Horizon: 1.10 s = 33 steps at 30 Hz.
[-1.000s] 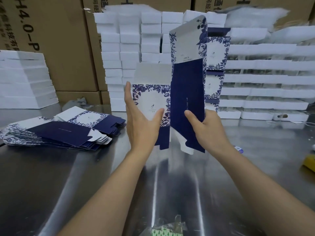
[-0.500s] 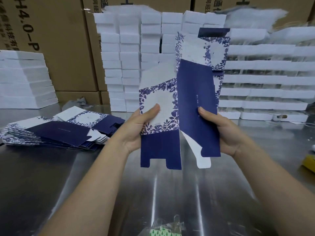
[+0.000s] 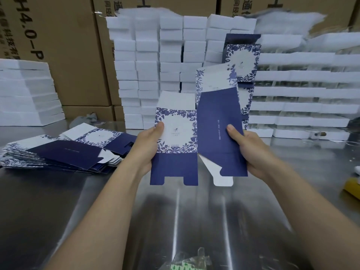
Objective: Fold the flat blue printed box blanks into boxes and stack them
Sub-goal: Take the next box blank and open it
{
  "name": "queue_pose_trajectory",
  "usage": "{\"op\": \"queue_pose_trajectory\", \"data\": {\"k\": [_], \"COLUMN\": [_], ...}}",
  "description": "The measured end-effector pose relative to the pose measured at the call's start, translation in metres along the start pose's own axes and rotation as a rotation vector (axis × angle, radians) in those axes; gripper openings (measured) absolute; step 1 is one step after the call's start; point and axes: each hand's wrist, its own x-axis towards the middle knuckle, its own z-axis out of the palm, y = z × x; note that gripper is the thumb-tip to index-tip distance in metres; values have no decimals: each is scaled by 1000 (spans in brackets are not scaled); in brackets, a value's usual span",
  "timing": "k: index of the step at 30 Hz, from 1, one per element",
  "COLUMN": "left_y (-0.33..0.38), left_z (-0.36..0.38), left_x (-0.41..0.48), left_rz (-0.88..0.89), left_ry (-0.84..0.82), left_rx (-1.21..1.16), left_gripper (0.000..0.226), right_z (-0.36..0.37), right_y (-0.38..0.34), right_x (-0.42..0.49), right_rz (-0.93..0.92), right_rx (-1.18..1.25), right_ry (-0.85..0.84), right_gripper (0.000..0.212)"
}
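The left hand [image 3: 146, 151] and right hand [image 3: 251, 152] are bare, with bare forearms [image 3: 105, 203] behind them.

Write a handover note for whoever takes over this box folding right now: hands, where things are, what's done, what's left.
Left hand grips the floral panel of the box blank, thumb on its face.
Right hand grips the same blank's dark blue panel.
The blank is held upright above the steel table, partly opened, bottom flaps not yet folded.
Pile of flat blanks lies on the table at left.
Done: folded boxes stacked at the back.
Left: close this one, stack it, then fold the pile.
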Motion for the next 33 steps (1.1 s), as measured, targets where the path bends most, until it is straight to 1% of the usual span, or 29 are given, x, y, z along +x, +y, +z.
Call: {"op": "queue_pose_trajectory", "data": {"k": [2,5,7,10,12,16,19,22,24,25,27,29,31,33], "left_y": [0,3,1,-2,-1,-1,-5,-5,-5,-5,-6,-6,-5,-3], "left_z": [0,-1,0,3,2,0,0,-5,-9,-9,-8,-6,-6,-5], "left_x": [1,1,2,1,1,0,1,4,5,6,8,7,7,6], "left_rz": [-9,-58,-45,-16,-23,-53,-28,-36,-85,-106,-119,-92,-64,-22], "left_ry": [18,-25,-28,19,26,-61,-36,-78,-134,-140,-96,-28,48,117], "left_rx": [0,8,56,46,15,39,146,152,146,151,162,176,170,186], "left_gripper": [40,44,43,43,43,43,46,44,38,39,45,44,47,43], "right_z": [1,0,-3,-5,-4,-7,-12,-12,-12,-13,-14,-17,-18,-19], "right_y": [1,-1,-3,-3,-3,-3,-3,-2,-1,-1,-1,-1,-1,-1], "right_x": [0,0,1,1,2,5,6,7,7,7,7,8,8,10], "right_rz": [-10,-25,-25,24,27,2,10,16,8,5,4,5,20,28], "right_rx": [13,20,11,23,36,66,68,89,114,120,127,119,108,110], "right_ry": [14,57,75,25,14,52,34,19,78,114,134,121,85,43], "right_gripper": [34,34,36,45,46,45,45,51,50,47,42,40,36,31]}}
